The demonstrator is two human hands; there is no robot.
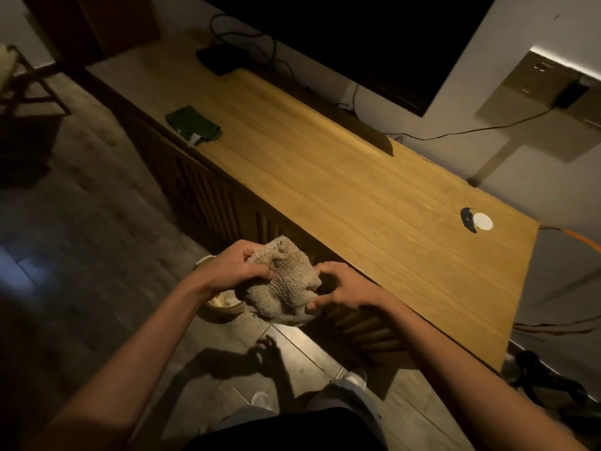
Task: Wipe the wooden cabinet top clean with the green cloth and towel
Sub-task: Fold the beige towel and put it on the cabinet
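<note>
A person stands at a long wooden bench (pixel 325 177) running from the upper left to the right of the frame. Low in the centre, both hands hold a beige towel (pixel 286 281) in the air, just off the bench's front edge. The left hand (pixel 237 268) has its fingers (pixel 260 273) curled into the towel's upper part; the right hand (pixel 348 288) pinches its lower right side. They seem to be bunching it ready for wiping. The green cloth (pixel 193 123) lies folded on the bench at upper left, well apart from both hands.
</note>
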